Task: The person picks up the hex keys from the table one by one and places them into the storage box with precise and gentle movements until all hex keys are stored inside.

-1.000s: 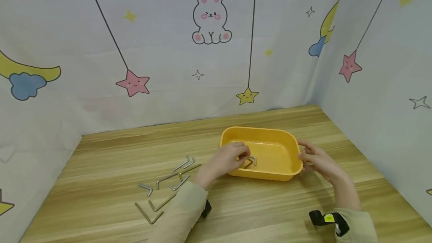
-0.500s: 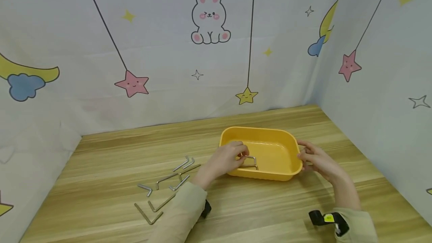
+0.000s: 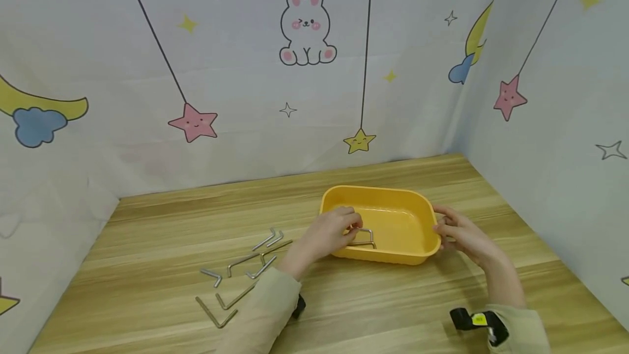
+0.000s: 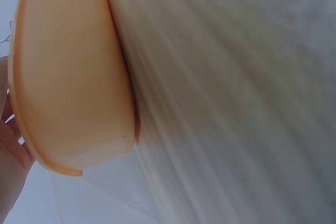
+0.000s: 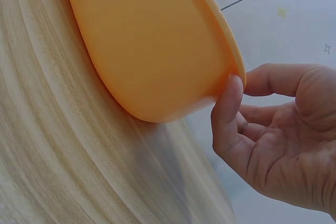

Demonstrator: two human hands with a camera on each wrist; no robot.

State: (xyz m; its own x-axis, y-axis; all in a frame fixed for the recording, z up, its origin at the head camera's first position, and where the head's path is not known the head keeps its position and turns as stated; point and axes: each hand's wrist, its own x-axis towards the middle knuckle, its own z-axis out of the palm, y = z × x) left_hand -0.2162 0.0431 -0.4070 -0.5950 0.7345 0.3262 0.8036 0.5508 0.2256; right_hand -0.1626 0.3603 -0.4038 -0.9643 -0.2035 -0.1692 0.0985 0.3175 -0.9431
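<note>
Wood-grain desk (image 3: pixel 383 310); printed cloth (image 3: pixel 245 70) along back edge (winking bunny (image 3: pixel 306 29), pink star (image 3: pixel 194 123)), side cloth (image 3: pixel 550 168) along right edge.

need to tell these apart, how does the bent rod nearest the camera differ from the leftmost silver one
The nearest rod is brownish; the silver rod is grey. The nearest rod looks longer than the silver rod. In the head view, the nearest rod's corner points down, the silver rod's right. Both are L-shaped and lie on the table.
</note>
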